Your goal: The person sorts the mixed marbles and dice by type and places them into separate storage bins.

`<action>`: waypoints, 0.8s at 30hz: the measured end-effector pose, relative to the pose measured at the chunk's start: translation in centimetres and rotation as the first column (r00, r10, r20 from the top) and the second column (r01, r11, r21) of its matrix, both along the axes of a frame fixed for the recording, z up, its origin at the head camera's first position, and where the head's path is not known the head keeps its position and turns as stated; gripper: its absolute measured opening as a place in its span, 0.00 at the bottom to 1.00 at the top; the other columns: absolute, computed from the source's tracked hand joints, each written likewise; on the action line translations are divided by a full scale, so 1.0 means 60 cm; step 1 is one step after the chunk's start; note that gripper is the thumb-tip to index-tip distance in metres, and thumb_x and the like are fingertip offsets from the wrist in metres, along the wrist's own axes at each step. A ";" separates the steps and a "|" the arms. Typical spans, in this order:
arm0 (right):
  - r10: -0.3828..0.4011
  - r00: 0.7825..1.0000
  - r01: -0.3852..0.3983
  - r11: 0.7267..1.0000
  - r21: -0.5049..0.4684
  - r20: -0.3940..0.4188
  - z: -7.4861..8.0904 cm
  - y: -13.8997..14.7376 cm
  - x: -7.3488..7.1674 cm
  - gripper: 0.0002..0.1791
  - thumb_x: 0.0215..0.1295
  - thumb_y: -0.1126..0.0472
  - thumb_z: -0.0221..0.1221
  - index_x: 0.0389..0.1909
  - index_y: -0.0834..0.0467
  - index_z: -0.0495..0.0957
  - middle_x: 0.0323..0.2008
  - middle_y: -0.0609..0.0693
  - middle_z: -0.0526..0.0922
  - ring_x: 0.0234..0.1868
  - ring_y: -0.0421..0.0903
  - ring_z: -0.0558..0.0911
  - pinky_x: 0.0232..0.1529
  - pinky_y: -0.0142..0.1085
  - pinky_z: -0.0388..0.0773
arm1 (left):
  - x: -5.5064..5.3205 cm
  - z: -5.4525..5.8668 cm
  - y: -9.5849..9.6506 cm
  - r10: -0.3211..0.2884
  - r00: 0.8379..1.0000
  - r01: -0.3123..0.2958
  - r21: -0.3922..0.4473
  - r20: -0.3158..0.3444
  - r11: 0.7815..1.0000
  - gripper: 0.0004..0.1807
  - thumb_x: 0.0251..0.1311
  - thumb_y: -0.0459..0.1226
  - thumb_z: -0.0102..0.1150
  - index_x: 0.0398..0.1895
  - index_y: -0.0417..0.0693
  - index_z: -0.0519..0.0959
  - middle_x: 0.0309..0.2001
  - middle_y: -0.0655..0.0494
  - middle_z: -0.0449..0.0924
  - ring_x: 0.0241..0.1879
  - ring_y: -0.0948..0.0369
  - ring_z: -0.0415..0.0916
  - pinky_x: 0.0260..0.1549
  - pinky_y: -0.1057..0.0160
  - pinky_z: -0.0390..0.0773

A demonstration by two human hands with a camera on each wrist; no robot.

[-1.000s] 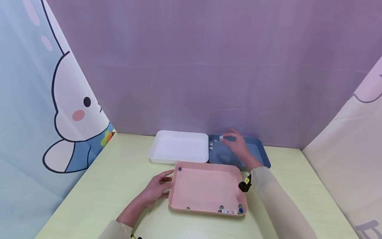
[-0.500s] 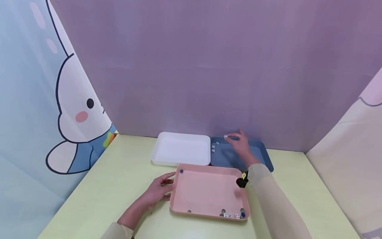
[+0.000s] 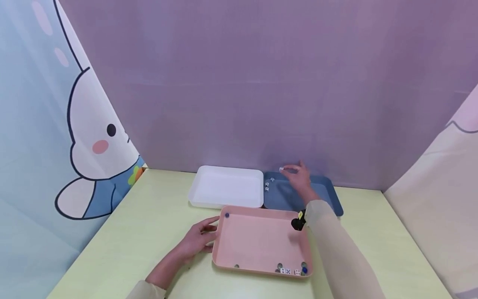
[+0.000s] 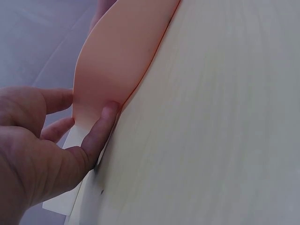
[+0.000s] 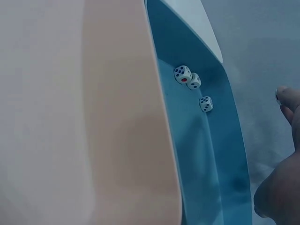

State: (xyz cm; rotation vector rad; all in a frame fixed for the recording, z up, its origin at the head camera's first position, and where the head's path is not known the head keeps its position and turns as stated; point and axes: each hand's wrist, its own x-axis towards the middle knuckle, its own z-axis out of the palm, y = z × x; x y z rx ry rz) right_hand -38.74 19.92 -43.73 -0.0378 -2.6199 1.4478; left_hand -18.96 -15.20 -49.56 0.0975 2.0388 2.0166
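My right hand (image 3: 299, 178) is over the far side of the blue tray (image 3: 287, 203), pinching a white die (image 3: 281, 169) between thumb and fingertips. In the right wrist view that die is almost wholly hidden by the fingers (image 5: 289, 97). Three other dice lie in the blue tray's left part, among them a die (image 5: 183, 74) with a red pip. My left hand (image 3: 197, 237) touches the left outer wall of the pink tray (image 3: 261, 232). Seen from the left wrist, its thumb and fingertips rest against that wall without curling round the rim.
A white tray (image 3: 228, 187) stands left of the blue one, behind the pink tray. Along the pink tray's near edge lie dice (image 3: 285, 271), dull marbles (image 3: 280, 265) and a blue marble (image 3: 304, 270). Another blue marble (image 3: 227, 215) sits in its far left corner. A purple curtain (image 3: 239, 91) hangs behind.
My right hand, still pinching the die, has risen slightly from the blue tray's inside to above its far rim. The left hand stays at the pink tray. The head view has shifted slightly.
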 end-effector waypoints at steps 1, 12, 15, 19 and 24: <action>-0.006 1.000 0.006 1.000 0.002 -0.001 -0.001 0.000 0.000 0.21 0.61 0.47 0.65 0.49 0.55 0.84 0.77 0.53 0.41 0.74 0.61 0.37 0.67 0.64 0.38 | 0.000 0.000 0.000 -0.001 1.000 0.001 0.000 -0.001 1.000 0.31 0.66 0.32 0.56 0.72 0.44 0.63 0.55 0.36 0.65 0.45 0.51 0.74 0.37 0.52 0.83; -0.004 0.998 -0.001 0.997 -0.073 -0.061 -0.004 0.009 0.006 0.18 0.64 0.51 0.64 0.48 0.59 0.84 0.76 0.54 0.46 0.75 0.59 0.43 0.68 0.60 0.48 | 0.000 0.002 0.003 -0.005 1.000 0.005 0.007 -0.002 1.000 0.30 0.66 0.32 0.56 0.72 0.44 0.63 0.55 0.36 0.65 0.44 0.51 0.75 0.37 0.52 0.83; -0.003 0.997 -0.004 0.996 -0.093 -0.073 -0.003 0.010 0.008 0.16 0.63 0.52 0.65 0.46 0.59 0.85 0.76 0.56 0.47 0.74 0.60 0.44 0.67 0.58 0.55 | 0.001 0.003 0.004 -0.003 1.000 0.003 0.001 -0.001 1.000 0.30 0.66 0.32 0.56 0.72 0.45 0.63 0.55 0.36 0.65 0.44 0.52 0.74 0.37 0.52 0.83; -0.008 0.996 0.002 0.998 -0.064 -0.087 -0.003 0.014 0.008 0.15 0.64 0.55 0.65 0.45 0.60 0.85 0.74 0.58 0.52 0.74 0.60 0.48 0.67 0.57 0.56 | 0.000 0.004 0.003 -0.004 1.000 0.004 -0.002 -0.005 1.000 0.30 0.67 0.32 0.56 0.72 0.45 0.63 0.55 0.36 0.65 0.44 0.52 0.75 0.37 0.52 0.83; -0.006 0.995 0.003 1.000 -0.025 -0.095 -0.006 0.024 0.007 0.14 0.64 0.56 0.64 0.43 0.62 0.84 0.71 0.59 0.59 0.73 0.57 0.52 0.67 0.55 0.57 | -0.004 0.003 0.004 -0.003 1.000 0.003 0.002 -0.011 1.000 0.30 0.67 0.32 0.56 0.72 0.45 0.63 0.55 0.36 0.65 0.44 0.51 0.75 0.37 0.52 0.83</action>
